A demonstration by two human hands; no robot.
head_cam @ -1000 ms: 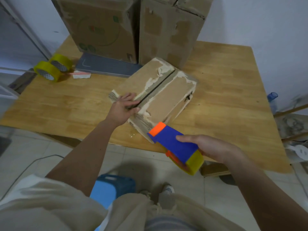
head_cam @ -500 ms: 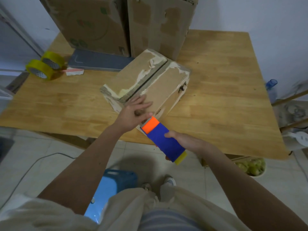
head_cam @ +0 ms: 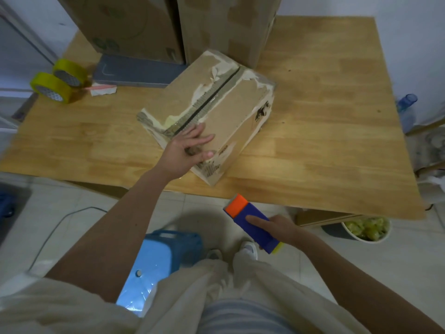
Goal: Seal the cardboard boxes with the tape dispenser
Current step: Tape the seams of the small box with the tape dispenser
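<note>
**Dispenser off the worktop, box pinned at the near edge**

Your right hand (head_cam: 280, 227) is wrapped around the dispenser (head_cam: 252, 226), forefinger laid along its blue back; the grip hides the handle, and the tape roll shows only as a yellow sliver at the low end. The orange nose points up toward the worktop (head_cam: 313, 116), but the tool hangs below and clear of the near edge, over the tiled floor. Whether tape runs from the nose to the box you cannot make out.

Your lap fills the bottom of the view, with a blue stool (head_cam: 166, 254) and a bin (head_cam: 366, 229) of yellow-green scraps on the floor, the bin partly under the worktop.

Your left hand (head_cam: 186, 150) lies flat and spread on the near corner of the box (head_cam: 216, 109), fingers reaching toward the seam. The box sits skewed, its near corner almost at the worktop's front edge. Its flaps meet along a dark centre gap, flanked by torn pale paper and frayed board. A glossy strip near your fingers may be tape; it is hard to tell.

Bare wood lies open to the right and left of the box. Far left sit two yellow tape rolls (head_cam: 60, 80), then a grey slab (head_cam: 134, 74), and behind it two big cartons (head_cam: 180, 27), cut off by the top.
</note>
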